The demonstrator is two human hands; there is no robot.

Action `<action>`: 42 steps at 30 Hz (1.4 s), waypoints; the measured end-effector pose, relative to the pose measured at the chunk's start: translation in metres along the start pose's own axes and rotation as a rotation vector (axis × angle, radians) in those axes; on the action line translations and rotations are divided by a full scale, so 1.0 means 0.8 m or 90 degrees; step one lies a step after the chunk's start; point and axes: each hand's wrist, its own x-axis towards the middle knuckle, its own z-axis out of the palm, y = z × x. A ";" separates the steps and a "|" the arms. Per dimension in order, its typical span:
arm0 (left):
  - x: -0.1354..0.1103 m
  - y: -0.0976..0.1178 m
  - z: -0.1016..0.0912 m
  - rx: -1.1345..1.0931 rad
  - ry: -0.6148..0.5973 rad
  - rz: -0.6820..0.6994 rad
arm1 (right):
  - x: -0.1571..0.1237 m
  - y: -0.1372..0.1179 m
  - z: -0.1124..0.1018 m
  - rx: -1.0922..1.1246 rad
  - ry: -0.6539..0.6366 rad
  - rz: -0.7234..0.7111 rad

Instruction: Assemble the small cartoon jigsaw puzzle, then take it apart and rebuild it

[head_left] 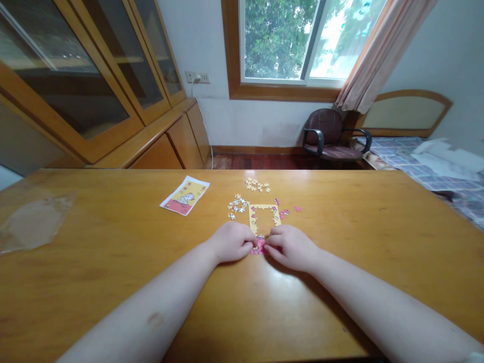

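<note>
A partly joined jigsaw puzzle (pixel 280 218) lies on the wooden table, its yellow border framing a bare middle and its near end pink. At the left side of that pink end, my left hand (pixel 233 242) is closed, thumb and fingertips pressed to the puzzle. My right hand (pixel 290 246) faces it from the right, fingers curled and fingertips on the pink pieces (pixel 260 247). Any single piece between the fingers is too small to make out. Loose pink pieces (pixel 297 208) lie beyond my right hand, and white-patterned pieces (pixel 237 203) lie beyond my left.
Yellow loose pieces (pixel 257 185) are grouped near the far edge of the table (pixel 113 212). A picture sheet (pixel 185 195) with a cartoon animal lies to their left. At the far left is a clear plastic bag (pixel 34 222). An office chair (pixel 328 133) stands past the table.
</note>
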 end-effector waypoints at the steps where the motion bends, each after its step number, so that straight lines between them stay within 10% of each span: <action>1: 0.000 0.000 0.000 0.000 -0.002 -0.001 | 0.000 0.001 0.000 0.001 -0.001 0.000; 42: 0.001 0.003 0.000 0.022 -0.012 -0.004 | 0.003 0.001 0.000 0.057 -0.057 0.035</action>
